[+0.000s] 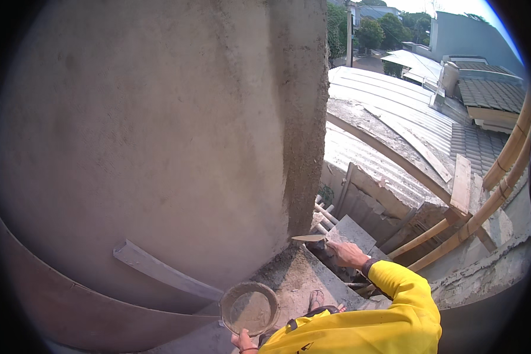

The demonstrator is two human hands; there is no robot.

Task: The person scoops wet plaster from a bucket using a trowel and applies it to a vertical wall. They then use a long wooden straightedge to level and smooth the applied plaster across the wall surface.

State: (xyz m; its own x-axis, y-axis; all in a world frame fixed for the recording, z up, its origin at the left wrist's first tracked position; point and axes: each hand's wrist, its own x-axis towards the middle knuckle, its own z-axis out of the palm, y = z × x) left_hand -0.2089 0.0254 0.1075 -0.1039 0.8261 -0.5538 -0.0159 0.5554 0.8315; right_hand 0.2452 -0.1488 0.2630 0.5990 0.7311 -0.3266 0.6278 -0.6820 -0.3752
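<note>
My right hand is closed around the handle of a trowel. Its pointed blade reaches left, beside the lower end of a darker, rough strip of plaster along the wall's corner. Low in the view, my left hand grips the near edge of a round, mortar-crusted bucket. Grey mortar lies inside it. Smoother plaster covers most of the wall on the left. My yellow sleeve runs to the right wrist.
A pale board leans along the wall's base. Below me is a concrete ledge with a foot on it. Bamboo poles, a wooden beam and an upright plank stand at right, beyond a drop. Corrugated roofing extends behind.
</note>
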